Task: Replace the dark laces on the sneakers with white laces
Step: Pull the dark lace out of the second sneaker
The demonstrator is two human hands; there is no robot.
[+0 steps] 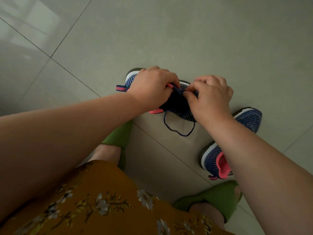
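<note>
A blue knit sneaker (182,111) with pink lining is held up off the tiled floor between both hands. My left hand (152,88) grips its heel end and collar. My right hand (209,97) pinches the dark lace at the eyelets on the tongue. A loop of the dark lace (179,128) hangs down below the shoe. The second sneaker (218,158) lies on the floor at the right, partly hidden by my right forearm. No white lace is in view.
Grey floor tiles (169,31) stretch all around. Both feet wear green slippers: one slipper (118,134) under the left arm, the other slipper (218,199) at the lower right. A mustard floral dress (105,200) covers my lap.
</note>
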